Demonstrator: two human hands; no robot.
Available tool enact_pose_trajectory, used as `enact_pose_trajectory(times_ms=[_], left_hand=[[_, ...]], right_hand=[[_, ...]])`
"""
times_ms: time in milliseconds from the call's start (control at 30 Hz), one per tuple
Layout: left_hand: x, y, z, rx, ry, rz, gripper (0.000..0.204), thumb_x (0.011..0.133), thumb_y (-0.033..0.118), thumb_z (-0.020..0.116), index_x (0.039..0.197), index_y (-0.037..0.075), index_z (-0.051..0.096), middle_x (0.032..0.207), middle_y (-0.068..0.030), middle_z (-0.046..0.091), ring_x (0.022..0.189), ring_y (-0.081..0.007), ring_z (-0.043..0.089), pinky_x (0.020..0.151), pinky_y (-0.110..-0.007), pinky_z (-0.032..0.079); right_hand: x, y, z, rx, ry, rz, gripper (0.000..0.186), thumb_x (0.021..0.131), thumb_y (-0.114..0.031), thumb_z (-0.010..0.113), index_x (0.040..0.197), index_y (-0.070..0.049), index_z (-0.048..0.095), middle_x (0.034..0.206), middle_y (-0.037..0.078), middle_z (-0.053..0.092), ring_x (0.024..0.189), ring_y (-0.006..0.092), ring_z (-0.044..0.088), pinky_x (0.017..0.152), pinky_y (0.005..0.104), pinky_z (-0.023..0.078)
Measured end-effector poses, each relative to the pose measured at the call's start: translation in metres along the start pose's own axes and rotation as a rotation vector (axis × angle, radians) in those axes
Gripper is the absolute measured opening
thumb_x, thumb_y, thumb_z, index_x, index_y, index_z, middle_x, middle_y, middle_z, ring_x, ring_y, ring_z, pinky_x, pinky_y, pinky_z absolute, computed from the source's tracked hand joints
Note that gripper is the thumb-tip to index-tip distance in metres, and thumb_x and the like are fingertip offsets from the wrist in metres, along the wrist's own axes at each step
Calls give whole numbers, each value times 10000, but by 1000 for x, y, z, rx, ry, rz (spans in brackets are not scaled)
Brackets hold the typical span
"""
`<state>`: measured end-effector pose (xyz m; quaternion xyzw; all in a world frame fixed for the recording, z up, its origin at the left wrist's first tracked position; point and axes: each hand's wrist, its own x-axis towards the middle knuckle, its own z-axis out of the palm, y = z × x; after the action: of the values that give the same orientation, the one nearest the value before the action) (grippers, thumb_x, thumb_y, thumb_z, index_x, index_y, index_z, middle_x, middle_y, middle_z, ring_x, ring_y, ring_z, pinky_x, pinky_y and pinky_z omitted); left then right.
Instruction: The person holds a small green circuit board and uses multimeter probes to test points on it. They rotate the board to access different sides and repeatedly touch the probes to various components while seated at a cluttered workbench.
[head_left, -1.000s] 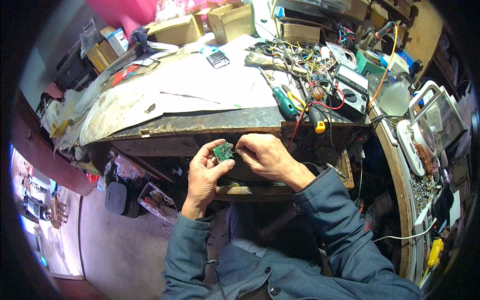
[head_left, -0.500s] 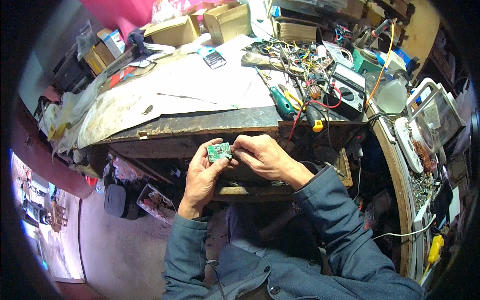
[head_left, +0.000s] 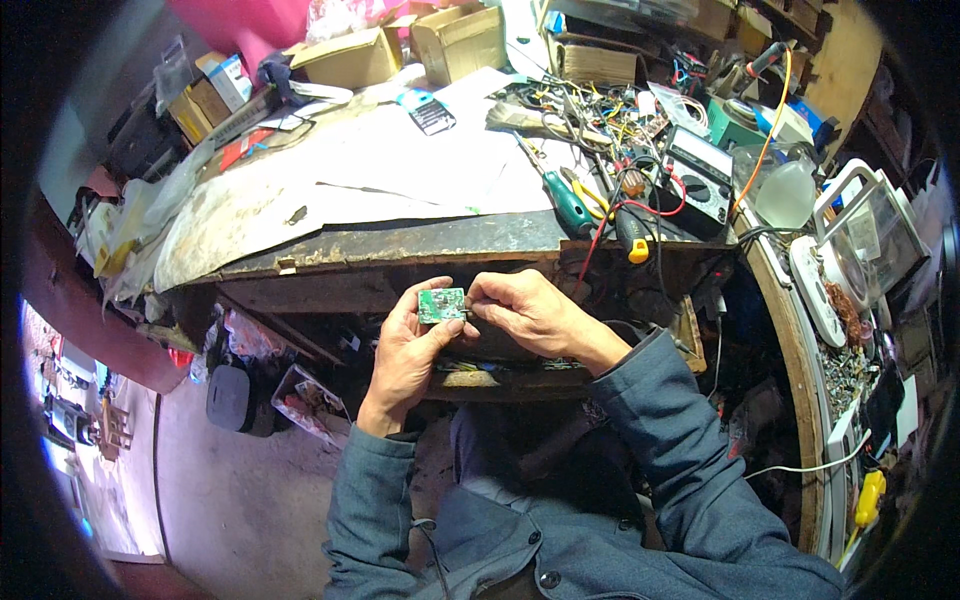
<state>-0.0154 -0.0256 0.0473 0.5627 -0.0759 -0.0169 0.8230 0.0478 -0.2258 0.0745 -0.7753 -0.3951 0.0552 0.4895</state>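
A small green circuit board (head_left: 441, 305) with solder spots and parts on its face is held in my left hand (head_left: 405, 345), thumb on its lower edge and fingers behind. My right hand (head_left: 525, 312) is closed in a pinch at the board's right edge. What its fingertips grip, if anything, is too small to make out. Both hands are in front of the bench's edge, over an open drawer (head_left: 470, 380) that holds thin items.
White paper covers the bench (head_left: 380, 243). On its right lie a green-handled screwdriver (head_left: 568, 203), yellow-handled pliers (head_left: 588, 200), a multimeter (head_left: 697, 180) and tangled wires. Cardboard boxes (head_left: 458, 47) stand at the back. A power strip (head_left: 817, 290) lies on the right side surface.
The circuit board has turned slightly in my left hand, its top edge now nearly level. My right hand stays pinched at its right edge.
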Motion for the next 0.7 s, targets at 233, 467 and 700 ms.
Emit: enact_pose_trajectory(times_ms=[233,467,700], left_hand=[[-2,0,1,-1,1,-3,545,927,-25,681,1417,-50,445,1102,-116,688,900,-187,703,840,-297,579],[-1,-3,-1,-35,2,28,555,941,2,685,1430,-47,427,1140,-143,690,907,-188,702,842,-307,582],[0,-4,-2,-36,-2,48,587,925,18,718,1433,-44,431,1153,-145,695,913,-190,704,855,-304,579]], right_hand=[[1,1,-2,37,-57,15,118,952,-118,604,976,-4,617,786,166,642,701,258,627,679,373,501],[-1,7,-2,169,-103,55,153,977,-147,615,986,3,644,799,81,656,762,126,570,717,318,482],[0,11,3,282,-36,98,187,1002,-162,618,970,22,635,790,70,653,758,96,555,706,299,482]])
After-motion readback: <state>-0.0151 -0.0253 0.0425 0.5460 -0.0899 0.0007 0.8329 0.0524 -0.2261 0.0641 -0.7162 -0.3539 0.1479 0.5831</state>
